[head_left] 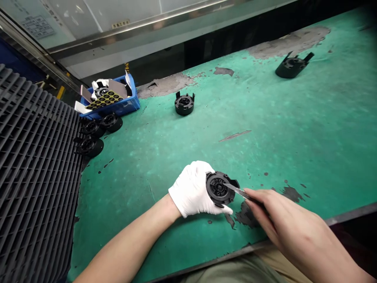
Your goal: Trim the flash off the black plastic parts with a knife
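My left hand (193, 189), in a white glove, grips a round black plastic part (219, 188) and holds it on edge just above the green table top (265, 118). My right hand (282, 220), bare, pinches a thin metal blade tool (238, 191). The blade's tip touches the face of the black part near its middle. Both hands are close to the table's near edge.
A second black part (184, 103) stands mid-table, and a larger one (293, 65) lies far right. Three more (97, 131) sit by a blue bin (118, 102) holding a sheet of stickers. A black ribbed conveyor surface (35, 177) runs along the left.
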`<action>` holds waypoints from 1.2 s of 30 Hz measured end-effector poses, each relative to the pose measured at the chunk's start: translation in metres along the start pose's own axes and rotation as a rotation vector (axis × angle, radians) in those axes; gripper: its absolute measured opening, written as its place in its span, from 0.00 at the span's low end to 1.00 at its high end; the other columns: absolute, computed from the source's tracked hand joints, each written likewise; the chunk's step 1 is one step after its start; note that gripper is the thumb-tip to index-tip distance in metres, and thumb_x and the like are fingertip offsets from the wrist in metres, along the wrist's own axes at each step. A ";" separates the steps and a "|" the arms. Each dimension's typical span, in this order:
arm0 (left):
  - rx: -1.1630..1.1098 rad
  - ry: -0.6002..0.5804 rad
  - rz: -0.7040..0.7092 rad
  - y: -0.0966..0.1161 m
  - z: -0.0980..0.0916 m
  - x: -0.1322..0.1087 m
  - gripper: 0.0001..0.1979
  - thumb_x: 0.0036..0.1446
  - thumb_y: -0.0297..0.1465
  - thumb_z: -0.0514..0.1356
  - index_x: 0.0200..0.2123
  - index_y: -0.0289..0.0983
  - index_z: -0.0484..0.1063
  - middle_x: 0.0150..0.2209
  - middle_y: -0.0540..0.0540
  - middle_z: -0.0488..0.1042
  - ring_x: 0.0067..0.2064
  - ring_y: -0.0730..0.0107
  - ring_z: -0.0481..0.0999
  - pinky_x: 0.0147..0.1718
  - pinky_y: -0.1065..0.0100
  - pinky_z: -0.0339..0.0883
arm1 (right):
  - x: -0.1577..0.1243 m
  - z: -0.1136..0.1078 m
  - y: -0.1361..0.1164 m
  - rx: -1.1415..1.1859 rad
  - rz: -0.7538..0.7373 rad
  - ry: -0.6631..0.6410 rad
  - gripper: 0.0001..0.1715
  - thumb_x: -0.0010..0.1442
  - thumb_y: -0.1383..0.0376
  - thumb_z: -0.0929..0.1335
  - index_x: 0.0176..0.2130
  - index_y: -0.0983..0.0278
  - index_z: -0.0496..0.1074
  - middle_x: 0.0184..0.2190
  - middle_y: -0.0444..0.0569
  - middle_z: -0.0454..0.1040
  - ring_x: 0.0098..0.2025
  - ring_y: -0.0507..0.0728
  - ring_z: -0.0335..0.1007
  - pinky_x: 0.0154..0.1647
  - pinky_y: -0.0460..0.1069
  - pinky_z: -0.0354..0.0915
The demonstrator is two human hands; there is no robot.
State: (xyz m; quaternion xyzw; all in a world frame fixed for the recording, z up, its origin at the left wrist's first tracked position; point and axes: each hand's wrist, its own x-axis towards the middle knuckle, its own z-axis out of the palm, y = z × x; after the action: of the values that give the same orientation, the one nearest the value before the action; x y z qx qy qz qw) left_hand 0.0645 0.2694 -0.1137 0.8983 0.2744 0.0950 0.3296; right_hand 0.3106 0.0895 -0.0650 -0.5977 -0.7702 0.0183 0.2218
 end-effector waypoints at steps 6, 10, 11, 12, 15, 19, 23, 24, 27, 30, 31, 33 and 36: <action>0.066 0.057 -0.042 0.001 0.012 -0.006 0.48 0.46 0.78 0.81 0.45 0.42 0.82 0.45 0.38 0.83 0.52 0.34 0.89 0.57 0.38 0.87 | -0.002 0.006 -0.007 -0.069 0.062 -0.063 0.09 0.91 0.57 0.71 0.63 0.58 0.77 0.45 0.49 0.86 0.37 0.62 0.89 0.34 0.57 0.74; 0.065 0.095 -0.089 0.004 0.015 -0.006 0.51 0.40 0.74 0.86 0.50 0.40 0.83 0.48 0.36 0.84 0.51 0.33 0.90 0.53 0.37 0.89 | -0.003 0.013 -0.009 -0.055 0.069 -0.064 0.09 0.91 0.57 0.71 0.63 0.58 0.77 0.44 0.48 0.85 0.34 0.60 0.86 0.31 0.56 0.69; 0.056 0.106 -0.101 0.004 0.015 -0.006 0.53 0.38 0.74 0.86 0.51 0.39 0.83 0.49 0.35 0.84 0.51 0.33 0.90 0.52 0.37 0.90 | -0.003 0.014 -0.009 -0.061 0.068 -0.066 0.09 0.91 0.57 0.71 0.63 0.57 0.77 0.43 0.48 0.85 0.34 0.60 0.86 0.31 0.56 0.68; 0.041 0.116 -0.106 0.004 0.016 -0.006 0.54 0.37 0.73 0.87 0.52 0.39 0.83 0.50 0.35 0.85 0.51 0.33 0.91 0.52 0.37 0.90 | -0.002 0.015 -0.009 -0.074 0.070 -0.067 0.09 0.92 0.57 0.70 0.63 0.57 0.77 0.43 0.48 0.85 0.34 0.60 0.86 0.30 0.57 0.68; -0.017 0.144 -0.092 0.005 0.016 -0.007 0.54 0.36 0.71 0.89 0.55 0.40 0.83 0.52 0.35 0.86 0.53 0.32 0.92 0.53 0.37 0.92 | -0.001 0.015 -0.010 -0.102 0.084 -0.079 0.09 0.93 0.56 0.69 0.63 0.56 0.76 0.44 0.47 0.85 0.34 0.60 0.86 0.28 0.57 0.66; -0.037 0.165 -0.073 0.008 0.014 -0.008 0.58 0.37 0.67 0.91 0.62 0.40 0.84 0.58 0.32 0.88 0.60 0.27 0.92 0.61 0.33 0.92 | 0.001 0.013 -0.011 -0.046 0.066 -0.063 0.08 0.93 0.58 0.70 0.64 0.57 0.76 0.46 0.48 0.86 0.37 0.60 0.89 0.33 0.57 0.71; -0.030 0.098 -0.074 0.011 0.007 -0.005 0.50 0.40 0.68 0.90 0.55 0.42 0.85 0.55 0.34 0.89 0.58 0.27 0.92 0.62 0.32 0.92 | 0.000 0.013 -0.011 -0.026 0.080 -0.069 0.07 0.92 0.58 0.70 0.63 0.57 0.76 0.45 0.48 0.85 0.38 0.60 0.89 0.35 0.57 0.73; -0.033 0.084 -0.074 0.012 0.006 -0.005 0.49 0.40 0.69 0.89 0.53 0.43 0.85 0.54 0.34 0.89 0.57 0.28 0.92 0.62 0.32 0.92 | 0.000 0.013 -0.010 -0.034 0.085 -0.075 0.07 0.92 0.57 0.70 0.62 0.57 0.76 0.45 0.48 0.85 0.37 0.61 0.88 0.34 0.57 0.72; -0.037 0.074 -0.078 0.013 0.003 -0.003 0.48 0.41 0.67 0.90 0.53 0.42 0.86 0.53 0.35 0.89 0.56 0.29 0.93 0.62 0.32 0.92 | 0.000 0.011 -0.011 -0.049 0.087 -0.097 0.08 0.92 0.56 0.69 0.61 0.56 0.75 0.43 0.48 0.85 0.34 0.61 0.86 0.31 0.57 0.69; -0.037 0.071 -0.072 0.013 0.003 -0.003 0.46 0.42 0.67 0.90 0.52 0.42 0.86 0.52 0.34 0.90 0.55 0.29 0.93 0.61 0.33 0.92 | 0.005 0.008 -0.013 -0.051 0.072 -0.085 0.09 0.94 0.56 0.67 0.60 0.56 0.75 0.43 0.48 0.85 0.33 0.60 0.85 0.31 0.57 0.69; -0.038 0.072 -0.067 0.013 0.003 -0.003 0.46 0.42 0.67 0.89 0.52 0.42 0.86 0.52 0.34 0.90 0.55 0.30 0.93 0.61 0.33 0.92 | 0.007 0.008 -0.015 -0.056 0.067 -0.070 0.09 0.94 0.56 0.67 0.60 0.56 0.74 0.42 0.47 0.84 0.33 0.59 0.85 0.32 0.57 0.70; -0.036 0.093 -0.059 0.012 0.004 -0.003 0.49 0.41 0.69 0.89 0.53 0.42 0.86 0.53 0.34 0.90 0.55 0.29 0.93 0.61 0.33 0.92 | 0.010 0.007 -0.017 -0.070 0.060 -0.050 0.11 0.95 0.55 0.66 0.59 0.57 0.74 0.41 0.45 0.82 0.32 0.58 0.85 0.32 0.57 0.70; -0.025 0.121 -0.047 0.012 0.005 -0.004 0.50 0.40 0.69 0.89 0.55 0.42 0.86 0.53 0.34 0.91 0.56 0.29 0.94 0.59 0.34 0.93 | 0.010 0.007 -0.019 -0.055 0.069 -0.060 0.12 0.95 0.54 0.66 0.57 0.57 0.75 0.41 0.45 0.82 0.33 0.57 0.86 0.32 0.56 0.69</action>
State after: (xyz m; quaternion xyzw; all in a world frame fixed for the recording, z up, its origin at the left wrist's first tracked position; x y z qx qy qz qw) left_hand 0.0686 0.2566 -0.1100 0.8801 0.3136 0.1446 0.3259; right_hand 0.2892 0.0953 -0.0621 -0.6289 -0.7557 0.0228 0.1812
